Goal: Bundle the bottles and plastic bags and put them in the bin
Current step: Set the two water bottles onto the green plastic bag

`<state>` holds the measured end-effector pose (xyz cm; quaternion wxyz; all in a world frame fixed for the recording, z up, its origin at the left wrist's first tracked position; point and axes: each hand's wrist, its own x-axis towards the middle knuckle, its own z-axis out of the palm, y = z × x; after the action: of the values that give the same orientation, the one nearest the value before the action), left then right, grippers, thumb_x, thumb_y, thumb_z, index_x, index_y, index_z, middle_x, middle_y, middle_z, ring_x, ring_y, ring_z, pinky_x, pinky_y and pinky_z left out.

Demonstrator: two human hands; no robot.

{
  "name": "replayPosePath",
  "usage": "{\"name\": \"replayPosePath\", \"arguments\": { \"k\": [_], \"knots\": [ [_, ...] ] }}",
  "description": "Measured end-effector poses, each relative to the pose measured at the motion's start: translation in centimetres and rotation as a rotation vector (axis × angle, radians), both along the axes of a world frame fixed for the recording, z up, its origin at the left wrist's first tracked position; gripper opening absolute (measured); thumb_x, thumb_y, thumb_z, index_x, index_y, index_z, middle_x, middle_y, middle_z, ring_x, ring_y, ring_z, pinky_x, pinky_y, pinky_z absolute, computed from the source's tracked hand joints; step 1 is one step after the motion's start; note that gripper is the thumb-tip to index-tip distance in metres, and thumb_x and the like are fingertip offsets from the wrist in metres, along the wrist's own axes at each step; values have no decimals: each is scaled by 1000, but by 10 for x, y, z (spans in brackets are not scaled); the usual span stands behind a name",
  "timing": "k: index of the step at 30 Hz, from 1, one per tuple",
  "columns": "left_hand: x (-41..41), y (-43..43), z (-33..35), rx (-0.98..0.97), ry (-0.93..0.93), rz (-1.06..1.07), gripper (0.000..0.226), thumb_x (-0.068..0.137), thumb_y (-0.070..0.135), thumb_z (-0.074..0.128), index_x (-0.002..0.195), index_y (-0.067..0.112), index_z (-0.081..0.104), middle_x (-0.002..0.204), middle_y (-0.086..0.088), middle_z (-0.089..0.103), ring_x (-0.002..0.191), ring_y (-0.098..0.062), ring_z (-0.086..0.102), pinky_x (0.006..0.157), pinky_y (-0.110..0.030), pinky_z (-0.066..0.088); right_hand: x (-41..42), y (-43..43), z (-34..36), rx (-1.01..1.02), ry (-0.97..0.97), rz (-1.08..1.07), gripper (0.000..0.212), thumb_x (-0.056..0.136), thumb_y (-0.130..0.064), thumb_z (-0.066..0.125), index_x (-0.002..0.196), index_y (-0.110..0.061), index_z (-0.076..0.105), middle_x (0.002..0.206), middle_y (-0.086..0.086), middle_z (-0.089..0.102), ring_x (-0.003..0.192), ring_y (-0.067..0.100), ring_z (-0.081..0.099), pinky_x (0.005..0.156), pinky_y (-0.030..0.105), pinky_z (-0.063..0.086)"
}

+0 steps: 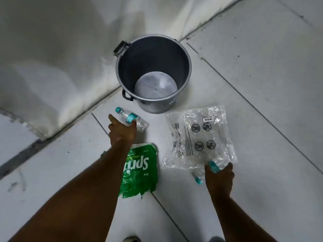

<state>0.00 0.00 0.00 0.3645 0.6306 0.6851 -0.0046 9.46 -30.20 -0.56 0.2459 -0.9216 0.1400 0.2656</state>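
Observation:
A grey bin (185, 55) stands open on the tiled floor, with nothing inside. My left hand (122, 131) closes around a clear bottle (142, 124) with a teal cap and label, lying just in front of the bin. My right hand (219, 177) grips a second clear bottle (215, 165) with a teal label, its capped end pointing down-left beside my hand. A clear plastic bag (197, 137) with printed warning symbols lies flat between the bin and my right hand. A green Sprite wrapper (139, 170) lies under my left forearm.
White wall panels (61, 58) rise behind and left of the bin, meeting the floor along a dark joint. Light floor tiles (262, 84) with dark grout lines stretch to the right. My shoe tips show at the bottom edge.

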Motion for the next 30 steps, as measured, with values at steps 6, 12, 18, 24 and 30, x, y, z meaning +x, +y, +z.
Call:
{"name": "replayPosePath", "arguments": {
  "k": [6, 12, 18, 24, 30],
  "knots": [
    [13, 19, -46, -70, 35, 111, 108, 81, 60, 65, 153, 12, 1, 151, -22, 34, 134, -43, 39, 109, -52, 35, 5, -6, -36, 17, -9, -112, 90, 76, -40, 80, 143, -13, 25, 130, 21, 52, 114, 44, 55, 92, 57, 51],
    [11, 16, -59, -91, 21, 45, 93, 86, 33, 68, 152, 13, 6, 138, -21, 50, 119, -39, 55, 94, -44, 46, 1, -13, -36, -15, -22, -35, 88, 78, -33, 78, 144, -18, 22, 127, 16, 56, 108, 39, 60, 86, 56, 54],
    [-26, -12, -7, -14, -8, -75, 89, 85, 28, 66, 152, 19, 8, 134, -23, 52, 115, -43, 56, 94, -52, 49, -12, -3, 24, 4, -57, 209, 92, 82, -31, 75, 150, -21, 14, 132, 16, 54, 109, 36, 60, 87, 55, 54],
    [-81, -43, 74, 189, -91, -208, 78, 91, 33, 62, 151, 25, 13, 131, -22, 50, 112, -40, 55, 90, -55, 50, -44, 47, 99, 56, -125, 524, 93, 84, -34, 72, 152, -24, 8, 135, 15, 53, 107, 35, 61, 85, 50, 55],
    [-147, -92, 91, 271, 40, -327, 69, 95, 29, 53, 151, 19, 15, 136, -22, 44, 117, -40, 46, 88, -55, 50, -115, 96, 116, 115, -172, 932, 94, 87, -37, 65, 154, -26, -1, 141, 10, 46, 109, 31, 59, 81, 46, 56]
  ]
}}
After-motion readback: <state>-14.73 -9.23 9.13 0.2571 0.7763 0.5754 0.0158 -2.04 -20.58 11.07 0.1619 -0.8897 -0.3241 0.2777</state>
